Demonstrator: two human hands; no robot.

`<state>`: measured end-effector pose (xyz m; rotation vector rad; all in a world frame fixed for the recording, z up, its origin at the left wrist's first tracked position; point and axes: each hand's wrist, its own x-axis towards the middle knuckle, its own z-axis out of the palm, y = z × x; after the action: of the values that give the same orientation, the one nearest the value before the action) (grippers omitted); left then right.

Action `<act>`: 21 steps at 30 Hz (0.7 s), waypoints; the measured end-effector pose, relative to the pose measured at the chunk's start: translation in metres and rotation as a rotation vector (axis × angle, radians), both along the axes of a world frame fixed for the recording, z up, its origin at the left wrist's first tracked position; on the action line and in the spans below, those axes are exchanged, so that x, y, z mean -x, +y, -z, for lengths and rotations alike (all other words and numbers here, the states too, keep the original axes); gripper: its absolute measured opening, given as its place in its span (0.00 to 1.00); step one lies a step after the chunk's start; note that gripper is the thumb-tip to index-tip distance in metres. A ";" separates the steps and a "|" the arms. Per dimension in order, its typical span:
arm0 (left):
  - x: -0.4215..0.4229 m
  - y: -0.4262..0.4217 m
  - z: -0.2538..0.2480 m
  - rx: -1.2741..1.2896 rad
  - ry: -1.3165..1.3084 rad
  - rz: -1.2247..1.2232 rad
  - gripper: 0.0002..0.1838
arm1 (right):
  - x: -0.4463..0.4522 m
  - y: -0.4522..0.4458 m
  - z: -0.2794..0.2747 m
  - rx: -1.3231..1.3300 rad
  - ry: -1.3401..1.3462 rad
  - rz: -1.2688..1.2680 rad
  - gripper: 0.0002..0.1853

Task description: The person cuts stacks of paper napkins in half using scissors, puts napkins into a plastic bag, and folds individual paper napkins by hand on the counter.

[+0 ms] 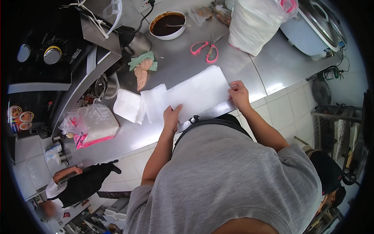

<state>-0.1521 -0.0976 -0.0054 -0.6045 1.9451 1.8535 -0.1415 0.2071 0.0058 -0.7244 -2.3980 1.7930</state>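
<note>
A long stack of white paper napkins (198, 87) lies on the steel counter in front of me. My right hand (238, 95) pinches the stack's right end between thumb and fingers. At the near left corner, my left hand (171, 116) is closed on the same stack, thumb on top and the other fingers partly hidden. Left of it sit a smaller white napkin pile (154, 100) and another folded pile (129, 106), their edges close together or overlapping. Pink-handled scissors (207, 50) lie beyond the stack, blades partly spread.
Around the steel counter (175, 58) stand a bowl of dark sauce (167, 25), a large white bag (257, 25), a plastic bag of white contents (95, 123) and crumpled cloths (143, 68). A microwave (43, 58) is at left. A person in a black apron (83, 185) stands lower left.
</note>
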 end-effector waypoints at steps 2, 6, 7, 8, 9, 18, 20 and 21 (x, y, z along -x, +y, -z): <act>0.002 0.001 -0.002 0.105 0.053 -0.016 0.14 | -0.002 0.003 0.015 -0.128 0.024 -0.029 0.10; 0.005 -0.003 0.011 0.195 0.103 -0.007 0.15 | -0.009 0.001 0.007 -0.287 -0.012 -0.114 0.11; 0.005 -0.001 0.010 0.203 0.114 -0.019 0.16 | -0.010 -0.001 0.006 -0.307 0.004 -0.116 0.11; 0.006 0.000 0.009 0.211 0.125 -0.031 0.16 | -0.011 -0.002 0.005 -0.326 0.019 -0.117 0.11; 0.006 0.000 0.011 0.210 0.129 -0.034 0.16 | -0.011 -0.003 0.004 -0.345 0.036 -0.119 0.10; 0.009 -0.006 0.019 0.363 0.166 0.047 0.18 | 0.002 -0.028 -0.024 -0.823 0.431 -0.365 0.20; 0.009 -0.004 0.002 0.449 0.132 0.110 0.17 | 0.017 -0.051 -0.018 -0.664 0.631 -0.616 0.23; 0.009 -0.003 -0.009 0.497 0.192 0.114 0.15 | 0.021 -0.062 -0.017 -0.723 0.581 -0.690 0.25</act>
<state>-0.1607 -0.1004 0.0040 -0.4506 2.5368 1.4018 -0.1622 0.1448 0.0224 0.6600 -2.6695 0.8595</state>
